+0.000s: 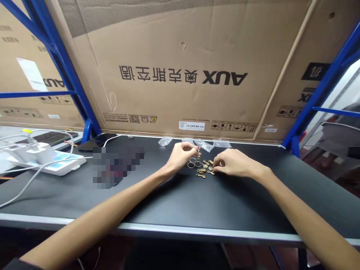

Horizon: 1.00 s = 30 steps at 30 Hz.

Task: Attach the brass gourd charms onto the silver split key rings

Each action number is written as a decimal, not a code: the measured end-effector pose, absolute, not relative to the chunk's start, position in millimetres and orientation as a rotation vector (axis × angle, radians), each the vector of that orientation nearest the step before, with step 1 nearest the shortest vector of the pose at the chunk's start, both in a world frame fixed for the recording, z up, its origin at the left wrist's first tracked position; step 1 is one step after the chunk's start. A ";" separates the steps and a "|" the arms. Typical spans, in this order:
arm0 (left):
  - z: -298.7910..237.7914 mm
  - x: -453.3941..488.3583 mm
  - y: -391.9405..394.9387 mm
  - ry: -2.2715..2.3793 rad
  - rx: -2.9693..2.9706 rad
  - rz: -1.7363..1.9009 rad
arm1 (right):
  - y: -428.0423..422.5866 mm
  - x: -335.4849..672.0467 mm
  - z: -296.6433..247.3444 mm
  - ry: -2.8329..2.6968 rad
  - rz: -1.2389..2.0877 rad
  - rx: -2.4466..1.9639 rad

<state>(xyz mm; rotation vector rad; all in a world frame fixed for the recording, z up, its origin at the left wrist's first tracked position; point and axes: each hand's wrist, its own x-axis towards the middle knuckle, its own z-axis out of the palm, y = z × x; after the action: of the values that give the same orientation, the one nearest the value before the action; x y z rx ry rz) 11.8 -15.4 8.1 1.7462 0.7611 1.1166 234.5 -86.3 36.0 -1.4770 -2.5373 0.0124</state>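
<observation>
My left hand (180, 155) is raised just above the table, thumb and fingers pinched on a small metal key ring (197, 149) with a bronze charm (199, 155) hanging below it. Several loose key rings (191, 165) lie flat under that hand. To their right is a small scattered pile of bronze charms (201, 171). My right hand (233, 163) rests at the right edge of this pile, its fingers bent down and closed at the charms. Whatever sits between its fingertips is hidden.
Clear plastic bags (204, 145) lie along the back of the black table (180, 202). A large cardboard box (168, 101) stands behind, between blue metal posts (67, 71). At left are a white power strip (63, 163), chargers and cables, beside a pixelated patch.
</observation>
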 end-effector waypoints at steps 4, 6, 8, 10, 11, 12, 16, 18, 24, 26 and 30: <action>8.2 11.6 -14.7 0.765 1.738 1.122 | -85.5 234.7 35.1 -2.560 0.006 -1.466; 7.9 11.6 -15.1 0.774 1.747 1.116 | -85.2 234.6 34.4 -2.568 -0.005 -1.467; 7.7 11.8 -15.6 0.780 1.760 1.107 | -85.6 234.5 34.5 -2.568 -0.017 -1.476; 7.5 11.9 -15.9 0.780 1.767 1.108 | -86.5 234.1 36.0 -2.552 -0.027 -1.494; 7.3 12.0 -15.9 0.776 1.766 1.108 | -87.0 233.7 37.0 -2.546 -0.019 -1.497; 7.1 12.1 -15.7 0.771 1.763 1.107 | -87.4 233.1 38.1 -2.542 -0.004 -1.495; 5.7 12.3 -14.5 0.758 1.769 1.105 | -86.8 231.4 39.9 -2.589 0.076 -1.434; 5.0 12.1 -14.3 0.759 1.783 1.112 | -85.6 232.1 39.0 -2.618 0.077 -1.417; 3.8 12.4 -18.5 0.762 1.868 1.087 | -82.7 237.5 39.5 -2.540 -0.028 -1.465; 3.3 13.2 -21.2 0.767 1.933 1.081 | -82.7 237.4 41.5 -2.452 -0.033 -1.478; 3.2 15.3 -26.6 0.706 2.133 1.128 | -83.9 232.0 43.8 -2.241 0.039 -1.465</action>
<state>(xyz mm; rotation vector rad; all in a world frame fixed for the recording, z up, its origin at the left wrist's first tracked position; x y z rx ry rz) 15.3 -26.6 3.2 2.1335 0.7061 1.1285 232.0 -83.9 43.8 -1.4648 -2.2414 0.0386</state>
